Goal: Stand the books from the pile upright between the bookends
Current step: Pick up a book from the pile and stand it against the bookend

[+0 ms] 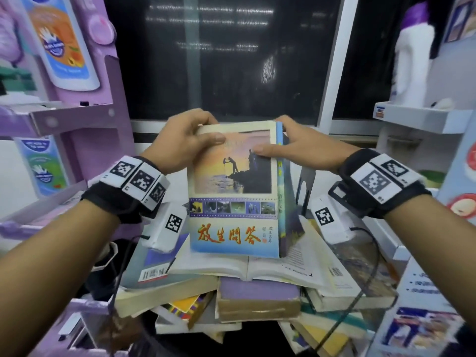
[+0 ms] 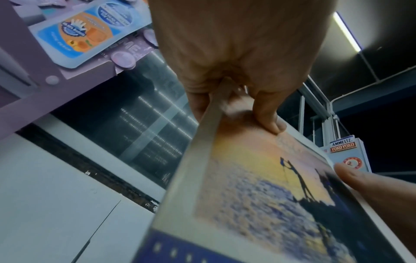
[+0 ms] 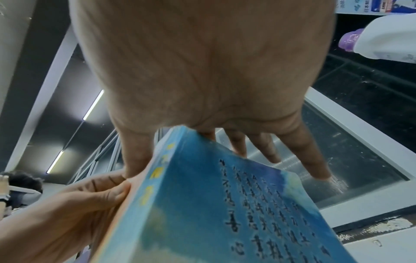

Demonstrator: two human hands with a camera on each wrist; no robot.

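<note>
Both hands, left hand [image 1: 180,140] and right hand [image 1: 304,148], grasp the book [image 1: 233,191] above the pile [image 1: 257,287]; next, stand it by the bookend [image 1: 305,186] just below the right fingers [image 3: 301,147].

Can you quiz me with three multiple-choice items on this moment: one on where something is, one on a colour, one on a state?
1. Where is the metal bookend?
A. Behind the pile of books, right of the held book
B. On the purple shelf
C. In the left hand

2. What colour is the large title lettering on the held book?
A. Green
B. Red-orange
C. White

3. How is that book held?
A. Lying flat and untouched on the pile
B. Gripped by the right hand alone
C. Gripped by both hands at its top end, lifted above the pile

Answers:
1. A: the head view shows the bookend standing just past the book's blue spine.
2. B: the characters low on the cover are red-orange on pale blue.
3. C: the left hand has its thumb on the cover, and the right hand grips the spine side.
</note>
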